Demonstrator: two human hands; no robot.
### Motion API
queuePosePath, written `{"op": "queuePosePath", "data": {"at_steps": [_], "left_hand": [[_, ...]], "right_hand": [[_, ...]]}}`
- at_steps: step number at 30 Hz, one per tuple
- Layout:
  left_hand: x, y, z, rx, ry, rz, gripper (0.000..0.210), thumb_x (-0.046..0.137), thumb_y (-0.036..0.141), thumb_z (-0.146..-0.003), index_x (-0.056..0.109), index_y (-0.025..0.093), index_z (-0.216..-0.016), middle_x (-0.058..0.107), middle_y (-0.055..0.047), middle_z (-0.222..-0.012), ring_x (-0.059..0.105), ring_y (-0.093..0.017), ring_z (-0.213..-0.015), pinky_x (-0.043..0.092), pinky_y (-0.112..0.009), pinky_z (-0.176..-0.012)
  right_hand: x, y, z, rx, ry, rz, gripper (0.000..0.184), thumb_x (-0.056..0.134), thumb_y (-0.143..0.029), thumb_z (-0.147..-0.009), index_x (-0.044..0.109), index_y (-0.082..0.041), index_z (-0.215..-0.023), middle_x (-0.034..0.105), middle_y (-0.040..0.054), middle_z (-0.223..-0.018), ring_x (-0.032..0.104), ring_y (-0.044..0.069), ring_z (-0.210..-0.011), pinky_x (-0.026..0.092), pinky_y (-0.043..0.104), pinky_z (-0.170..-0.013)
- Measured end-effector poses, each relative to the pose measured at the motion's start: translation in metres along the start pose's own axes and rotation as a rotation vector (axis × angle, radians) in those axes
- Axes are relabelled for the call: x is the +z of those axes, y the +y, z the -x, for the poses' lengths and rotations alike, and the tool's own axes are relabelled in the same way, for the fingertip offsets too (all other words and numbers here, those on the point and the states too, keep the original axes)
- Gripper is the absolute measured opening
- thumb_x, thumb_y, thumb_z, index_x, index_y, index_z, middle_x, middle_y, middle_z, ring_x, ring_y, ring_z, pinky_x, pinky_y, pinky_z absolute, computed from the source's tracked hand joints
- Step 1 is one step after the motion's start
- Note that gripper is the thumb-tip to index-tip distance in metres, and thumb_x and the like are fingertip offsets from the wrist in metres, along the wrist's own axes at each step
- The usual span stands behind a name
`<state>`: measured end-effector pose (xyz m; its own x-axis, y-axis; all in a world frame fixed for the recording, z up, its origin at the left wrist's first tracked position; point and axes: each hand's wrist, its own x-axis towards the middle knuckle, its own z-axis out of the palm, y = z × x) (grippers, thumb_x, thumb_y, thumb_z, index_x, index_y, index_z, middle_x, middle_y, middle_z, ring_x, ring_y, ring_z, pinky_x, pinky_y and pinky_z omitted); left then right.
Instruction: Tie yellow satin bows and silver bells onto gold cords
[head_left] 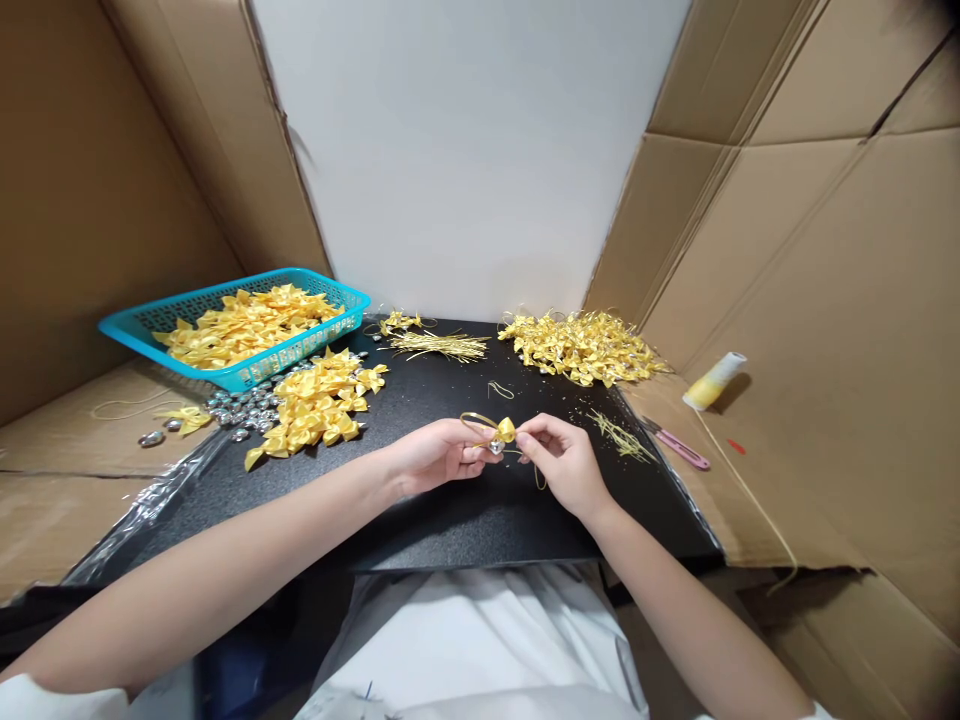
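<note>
Between my two hands, above the black table, is a yellow ribbon bow [506, 430] with a small silver bell [496, 446] just below it. A loop of gold cord [474, 416] arches over the fingers of my left hand [448, 452], which is closed on the bow's left side, at the cord and bell. My right hand [561, 460] pinches the bow's right side between thumb and forefinger, and a piece of gold cord hangs below those fingers. Exactly where the cord passes under the fingertips is hidden.
A turquoise basket [292, 275] of yellow bows stands back left, beside loose bows [322, 405] and silver bells [251, 405]. Behind my hands lie gold cords [442, 346] and a heap of finished bows [585, 345]. Cord scraps [621, 437], a pink cutter [682, 447] and a thread spool [714, 381] lie right.
</note>
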<state>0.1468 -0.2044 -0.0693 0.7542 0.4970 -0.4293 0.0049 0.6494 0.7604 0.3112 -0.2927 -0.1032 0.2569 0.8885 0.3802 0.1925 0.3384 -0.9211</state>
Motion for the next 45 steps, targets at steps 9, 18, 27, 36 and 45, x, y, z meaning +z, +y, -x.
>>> {"op": "queuePosePath", "data": {"at_steps": [9, 18, 27, 36, 45], "left_hand": [[-0.003, 0.000, -0.001, 0.006, -0.003, 0.001, 0.013, 0.075, 0.012, -0.066, 0.064, 0.014, -0.073, 0.067, -0.001, -0.071, 0.065, -0.012, -0.068, 0.043, -0.022, -0.064], [-0.001, 0.001, -0.001, -0.007, 0.013, -0.024, 0.013, 0.075, 0.013, -0.064, 0.065, 0.014, -0.071, 0.067, 0.000, -0.070, 0.065, -0.012, -0.068, 0.042, -0.022, -0.063], [-0.001, 0.001, -0.001, 0.018, 0.027, -0.053, 0.014, 0.076, 0.013, -0.062, 0.065, 0.014, -0.071, 0.068, -0.001, -0.069, 0.065, -0.013, -0.067, 0.042, -0.022, -0.063], [0.000, 0.002, -0.001, 0.019, 0.055, -0.047, 0.013, 0.075, 0.011, -0.063, 0.064, 0.013, -0.070, 0.067, -0.001, -0.067, 0.065, -0.013, -0.067, 0.043, -0.022, -0.062], [-0.003, 0.001, -0.004, 0.016, 0.018, -0.047, 0.014, 0.076, 0.013, -0.063, 0.065, 0.013, -0.071, 0.067, -0.001, -0.069, 0.065, -0.013, -0.068, 0.043, -0.022, -0.063]], "right_hand": [[-0.001, -0.003, -0.002, 0.058, -0.001, -0.010, 0.028, 0.070, -0.046, -0.074, 0.066, -0.018, -0.071, 0.063, 0.0008, -0.064, 0.057, 0.013, -0.053, 0.055, 0.026, -0.051], [0.001, -0.005, 0.002, -0.082, 0.052, 0.096, 0.017, 0.064, -0.033, -0.081, 0.066, -0.018, -0.073, 0.063, 0.0023, -0.069, 0.058, 0.013, -0.058, 0.052, 0.025, -0.053], [-0.001, -0.009, 0.008, -0.260, 0.073, 0.296, 0.014, 0.058, -0.018, -0.083, 0.062, -0.018, -0.070, 0.060, 0.0019, -0.066, 0.057, 0.013, -0.059, 0.045, 0.024, -0.053], [-0.003, -0.008, 0.009, -0.308, 0.066, 0.344, 0.013, 0.058, -0.015, -0.082, 0.062, -0.017, -0.070, 0.058, 0.0001, -0.064, 0.053, 0.012, -0.056, 0.043, 0.023, -0.052], [-0.003, -0.008, 0.007, -0.321, 0.076, 0.358, 0.013, 0.058, -0.016, -0.083, 0.062, -0.018, -0.070, 0.058, 0.0000, -0.064, 0.052, 0.011, -0.056, 0.043, 0.023, -0.052]]}}
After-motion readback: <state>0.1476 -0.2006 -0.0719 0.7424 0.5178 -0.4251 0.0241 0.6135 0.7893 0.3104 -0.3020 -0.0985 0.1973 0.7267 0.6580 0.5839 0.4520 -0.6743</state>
